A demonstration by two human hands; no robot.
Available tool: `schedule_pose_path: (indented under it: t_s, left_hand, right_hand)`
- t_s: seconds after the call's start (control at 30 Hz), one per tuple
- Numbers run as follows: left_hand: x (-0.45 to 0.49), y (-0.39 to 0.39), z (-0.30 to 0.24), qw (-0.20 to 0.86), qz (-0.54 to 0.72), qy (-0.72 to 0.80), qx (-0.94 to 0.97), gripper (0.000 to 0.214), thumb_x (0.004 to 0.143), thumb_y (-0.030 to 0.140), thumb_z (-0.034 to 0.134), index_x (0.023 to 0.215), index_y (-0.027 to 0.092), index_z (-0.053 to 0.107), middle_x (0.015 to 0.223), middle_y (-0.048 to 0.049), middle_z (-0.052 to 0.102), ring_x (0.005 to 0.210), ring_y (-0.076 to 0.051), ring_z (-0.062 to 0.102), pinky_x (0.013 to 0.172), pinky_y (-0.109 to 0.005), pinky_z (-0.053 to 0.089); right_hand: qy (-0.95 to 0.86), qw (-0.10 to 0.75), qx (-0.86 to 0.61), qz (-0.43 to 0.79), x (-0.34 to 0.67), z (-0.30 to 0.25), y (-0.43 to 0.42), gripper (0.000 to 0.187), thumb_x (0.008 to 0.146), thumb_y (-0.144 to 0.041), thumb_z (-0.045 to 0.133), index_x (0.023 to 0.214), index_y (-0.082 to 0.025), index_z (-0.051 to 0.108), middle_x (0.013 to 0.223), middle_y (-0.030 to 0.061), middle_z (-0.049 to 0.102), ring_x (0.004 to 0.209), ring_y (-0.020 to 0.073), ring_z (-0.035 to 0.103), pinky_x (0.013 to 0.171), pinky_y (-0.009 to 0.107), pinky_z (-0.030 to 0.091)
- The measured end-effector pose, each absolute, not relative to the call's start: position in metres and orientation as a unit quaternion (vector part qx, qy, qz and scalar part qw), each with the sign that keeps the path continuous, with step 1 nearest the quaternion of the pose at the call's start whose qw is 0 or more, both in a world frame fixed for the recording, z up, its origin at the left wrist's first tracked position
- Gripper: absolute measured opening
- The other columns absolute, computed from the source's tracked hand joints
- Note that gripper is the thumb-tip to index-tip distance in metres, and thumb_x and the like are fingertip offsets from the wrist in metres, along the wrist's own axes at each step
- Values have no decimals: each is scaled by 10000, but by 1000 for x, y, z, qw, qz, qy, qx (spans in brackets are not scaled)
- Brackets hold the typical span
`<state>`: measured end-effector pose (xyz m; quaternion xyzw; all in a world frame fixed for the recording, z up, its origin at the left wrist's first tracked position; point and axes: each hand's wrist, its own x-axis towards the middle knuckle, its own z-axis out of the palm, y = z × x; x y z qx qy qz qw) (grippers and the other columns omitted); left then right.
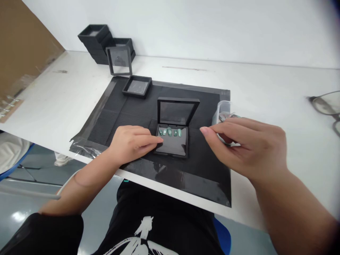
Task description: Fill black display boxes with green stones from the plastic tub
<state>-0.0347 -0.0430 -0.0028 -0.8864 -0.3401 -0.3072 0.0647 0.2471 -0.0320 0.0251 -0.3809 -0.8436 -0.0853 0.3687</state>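
A small black hinged display case (172,154) lies unfolded, its windowed lid (177,112) tilted up. Several green press-on nails (169,132) sit in a row on the clear film of its base. My left hand (132,143) lies with fingers stretched out towards the case, a fingertip touching its left edge. To the right of the case, my right hand (247,145) is raised above the mat, thumb and index finger drawn together. Whatever may be between those fingers is hidden. Just behind the right hand stands a clear plastic tub (220,109) with small items inside, partly covered by the fingers.
A black mat (207,170) with taped edges covers part of the white table (265,92). Another black frame case (137,86) lies at its back left. Stacked black cases (98,46) stand by the wall. Glasses (326,104) rest at far right.
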Motion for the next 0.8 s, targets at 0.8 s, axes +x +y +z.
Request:
schedule_pose_path:
  t_s: [0.8]
  left_hand:
    - [-32, -45, 3, 62, -273, -324, -904, 79, 885, 187, 661, 899, 241, 717, 861, 40, 742, 739, -79, 666, 626, -192, 473]
  right_hand:
    - [-857, 354, -358, -110, 248, 27, -33, 77, 870, -222, 672, 929, -198, 715, 571, -34, 626, 513, 115, 582, 455, 255, 365]
